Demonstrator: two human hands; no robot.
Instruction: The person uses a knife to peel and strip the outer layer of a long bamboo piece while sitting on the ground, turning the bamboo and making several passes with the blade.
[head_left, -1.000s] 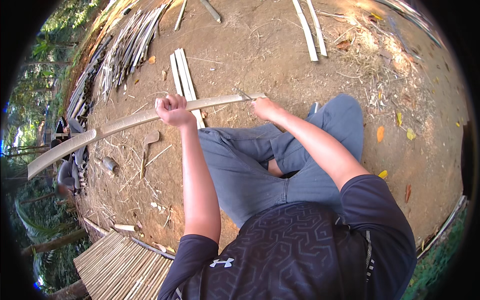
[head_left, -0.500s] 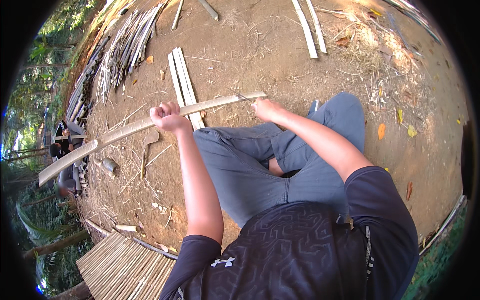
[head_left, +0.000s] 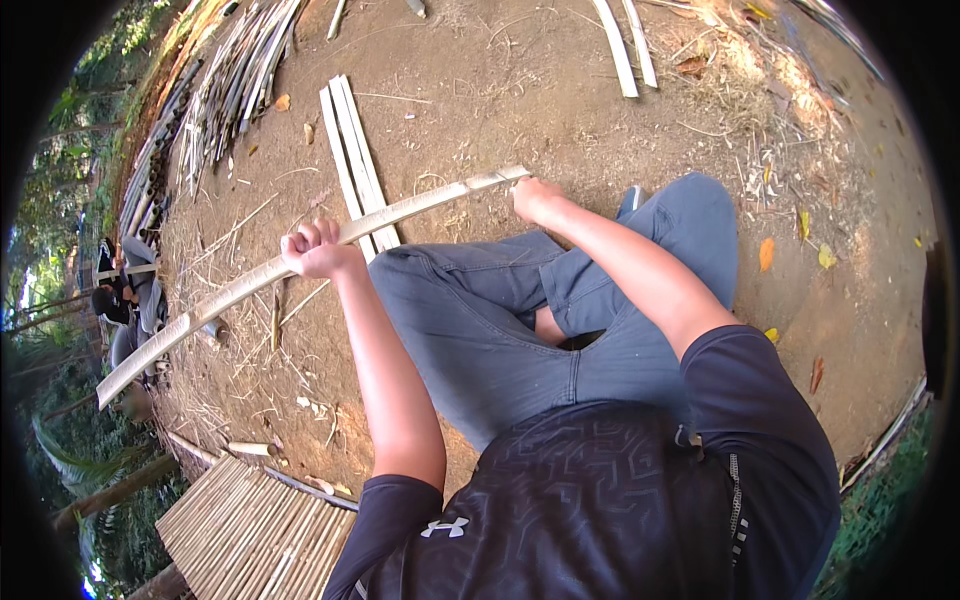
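The left hand (head_left: 318, 250) is clenched in a fist around a long bamboo strip (head_left: 230, 295), gripping it about midway along its length. The right hand (head_left: 535, 198) is closed at the strip's near end, just above the raised knee; whether it holds a blade there or only the strip itself cannot be made out. The strip runs slantwise from that end down and away to the person's left, its far tip hanging clear above the dirt ground (head_left: 520, 90). It looks whole and pale along its visible face, with no split showing, so the work on this piece seems, at a guess, to be at its start or at one end only, and most of its length looks untouched. Under the strip lie three flat slats (head_left: 352, 150) side by side on the ground, apparently finished pieces. Farther off to the left is a heap of thin bamboo sticks (head_left: 215, 90), and two more slats (head_left: 625, 45) lie at the top. Near the lower left is a woven bamboo mat (head_left: 240, 530). Another person (head_left: 125, 290) sits at the far left edge.
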